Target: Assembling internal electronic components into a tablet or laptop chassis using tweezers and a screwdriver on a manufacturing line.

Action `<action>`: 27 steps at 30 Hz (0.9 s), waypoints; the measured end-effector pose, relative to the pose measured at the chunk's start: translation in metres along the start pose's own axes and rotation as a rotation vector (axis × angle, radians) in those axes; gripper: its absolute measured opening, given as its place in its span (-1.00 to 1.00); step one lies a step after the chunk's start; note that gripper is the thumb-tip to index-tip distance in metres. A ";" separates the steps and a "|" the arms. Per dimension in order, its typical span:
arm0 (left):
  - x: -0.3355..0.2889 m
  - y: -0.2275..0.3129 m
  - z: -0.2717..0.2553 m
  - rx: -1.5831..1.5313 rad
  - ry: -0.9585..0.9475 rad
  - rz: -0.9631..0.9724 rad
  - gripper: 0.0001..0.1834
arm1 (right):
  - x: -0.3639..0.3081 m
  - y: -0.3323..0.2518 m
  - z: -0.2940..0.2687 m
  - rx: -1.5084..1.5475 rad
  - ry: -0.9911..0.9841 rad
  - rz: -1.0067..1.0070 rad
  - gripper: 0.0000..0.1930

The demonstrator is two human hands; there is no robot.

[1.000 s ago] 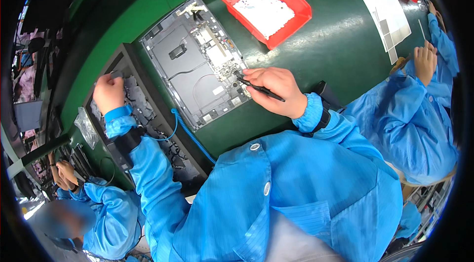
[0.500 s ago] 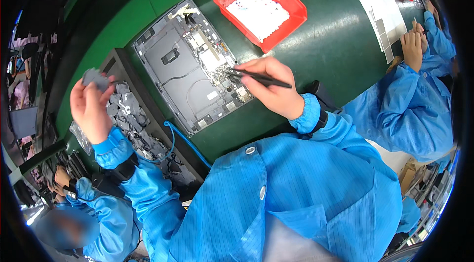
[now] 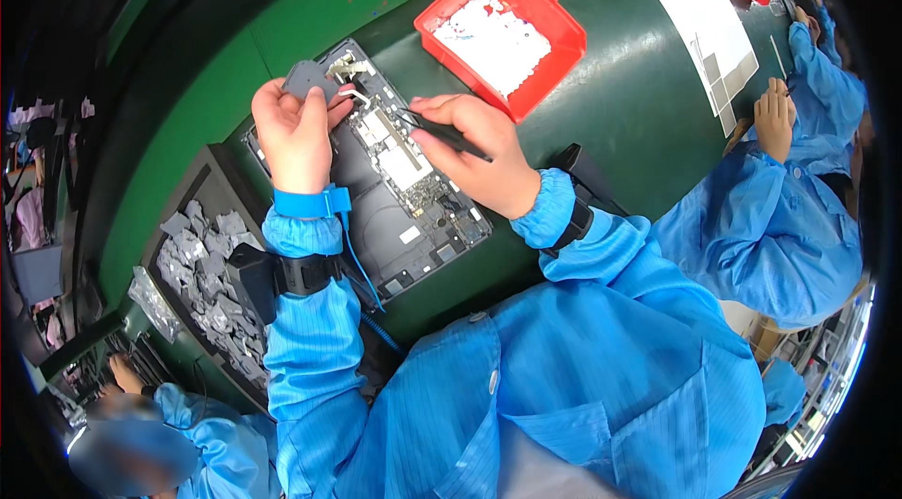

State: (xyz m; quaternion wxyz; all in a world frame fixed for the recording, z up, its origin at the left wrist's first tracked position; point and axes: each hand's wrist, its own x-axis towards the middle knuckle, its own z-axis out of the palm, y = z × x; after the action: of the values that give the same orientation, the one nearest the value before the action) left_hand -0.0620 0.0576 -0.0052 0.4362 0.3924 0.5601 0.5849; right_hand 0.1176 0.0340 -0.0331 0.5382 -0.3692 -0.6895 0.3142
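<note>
An opened grey laptop base (image 3: 385, 264) lies in front of me, with a circuit board (image 3: 404, 168) showing along its right side. My left hand (image 3: 293, 151) is over the upper left of the base, its thumb and fingers closed on a thin dark grey piece (image 3: 310, 78). A small white strip (image 3: 355, 94) shows beside those fingertips. In my right hand (image 3: 493, 161) are black tweezers (image 3: 460, 141), pinched like a pen. Their tips point at the upper part of the board; whether they touch it is unclear. My left hand hides part of the base's interior.
Left of the laptop stands a dark tray (image 3: 218, 181) heaped with grey pieces (image 3: 211, 259). A clear plastic bag (image 3: 153, 304) lies beside it. Beyond the laptop sits a red bin (image 3: 567, 38) of small white bits. Paper sheets (image 3: 675, 6) and a co-worker's hand (image 3: 774, 131) are at right.
My left hand has moved right with the grey piece, from over the tray to over the laptop. The tweezers have shifted from the board's lower part to its upper part.
</note>
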 end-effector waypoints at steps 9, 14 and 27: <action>-0.007 -0.008 0.001 -0.016 -0.027 -0.063 -0.70 | 0.002 0.006 0.016 -0.004 -0.088 0.107 -0.81; -0.008 -0.004 0.000 -0.044 -0.052 -0.143 -0.69 | 0.002 0.001 0.017 0.384 0.084 0.472 -0.82; -0.011 -0.005 -0.003 -0.062 -0.051 -0.139 -0.71 | 0.005 -0.010 0.011 0.628 0.114 0.631 -0.86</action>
State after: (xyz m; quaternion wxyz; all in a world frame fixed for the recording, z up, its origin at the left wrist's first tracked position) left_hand -0.0610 0.0463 -0.0099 0.5018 0.3537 0.5563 0.5600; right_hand 0.1039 0.0320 -0.0247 0.5393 -0.3969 -0.3835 0.6361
